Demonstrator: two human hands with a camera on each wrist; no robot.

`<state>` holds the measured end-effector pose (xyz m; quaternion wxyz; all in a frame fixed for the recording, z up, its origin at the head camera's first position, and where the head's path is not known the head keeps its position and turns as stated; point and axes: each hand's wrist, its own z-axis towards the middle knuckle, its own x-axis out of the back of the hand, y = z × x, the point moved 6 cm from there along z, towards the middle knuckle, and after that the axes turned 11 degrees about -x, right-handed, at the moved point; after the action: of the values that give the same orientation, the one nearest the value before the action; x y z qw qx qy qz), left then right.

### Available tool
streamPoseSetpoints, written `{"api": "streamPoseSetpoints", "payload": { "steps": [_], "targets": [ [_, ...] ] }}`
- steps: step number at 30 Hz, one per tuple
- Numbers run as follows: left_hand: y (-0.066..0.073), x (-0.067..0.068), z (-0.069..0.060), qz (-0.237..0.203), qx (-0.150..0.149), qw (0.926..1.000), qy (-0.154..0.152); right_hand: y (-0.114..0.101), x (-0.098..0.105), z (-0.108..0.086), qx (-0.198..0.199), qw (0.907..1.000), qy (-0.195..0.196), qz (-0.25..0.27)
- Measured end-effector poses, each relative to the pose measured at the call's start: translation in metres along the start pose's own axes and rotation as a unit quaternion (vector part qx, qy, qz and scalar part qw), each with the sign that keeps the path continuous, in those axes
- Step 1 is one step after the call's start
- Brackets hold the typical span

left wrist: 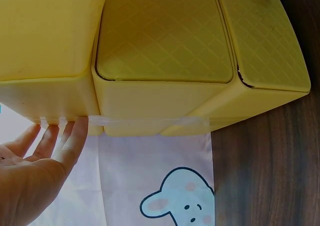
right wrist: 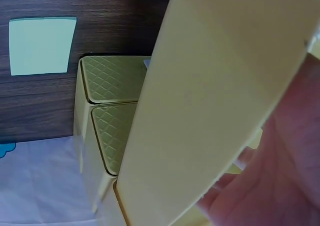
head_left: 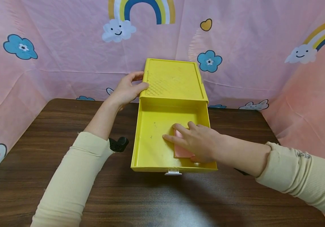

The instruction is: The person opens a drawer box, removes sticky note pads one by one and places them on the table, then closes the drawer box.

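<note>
A yellow drawer cabinet [head_left: 174, 78] stands at the back of the table with its top drawer [head_left: 154, 148] pulled out. My left hand [head_left: 127, 90] steadies the cabinet's left side, thumb at the top edge; in the left wrist view its straight fingers touch the yellow wall. Inside the drawer, my right hand [head_left: 199, 143] lies over a flat pink square [head_left: 180, 151], perhaps a sticky note pad, with fingers spread. The palm hides part of the square. From the right wrist view, the drawer's side wall [right wrist: 215, 95] blocks most of that hand's fingers.
Two lower drawers [left wrist: 165, 35] are closed beneath the pulled-out one. A white handle [head_left: 173, 172] juts from the top drawer's front. On the dark wooden table [head_left: 108, 195] lies a pale green square [right wrist: 42, 48]. A pink printed cloth [head_left: 80, 47] hangs behind.
</note>
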<state>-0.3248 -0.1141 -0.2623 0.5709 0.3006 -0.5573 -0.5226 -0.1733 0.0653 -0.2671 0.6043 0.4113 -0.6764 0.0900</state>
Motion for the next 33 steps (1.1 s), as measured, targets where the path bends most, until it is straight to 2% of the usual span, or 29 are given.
{"api": "streamPoseSetpoints", "payload": {
  "steps": [10,20,26,33],
  "targets": [
    [0.001,0.000,0.000,-0.007,-0.004,1.0000,-0.001,0.004,0.004,-0.002,0.013,0.9998,0.008,0.010],
    [0.001,0.001,-0.002,0.006,-0.002,1.0000,-0.004,0.008,0.010,-0.004,0.032,0.9986,0.034,0.025],
    [0.000,0.001,-0.002,0.007,0.000,1.0000,-0.001,0.012,0.013,-0.005,0.033,0.9982,0.028,0.043],
    [0.002,0.001,-0.001,0.003,-0.004,1.0000,0.005,0.016,0.018,-0.007,0.039,0.9966,0.045,0.057]
  ]
}}
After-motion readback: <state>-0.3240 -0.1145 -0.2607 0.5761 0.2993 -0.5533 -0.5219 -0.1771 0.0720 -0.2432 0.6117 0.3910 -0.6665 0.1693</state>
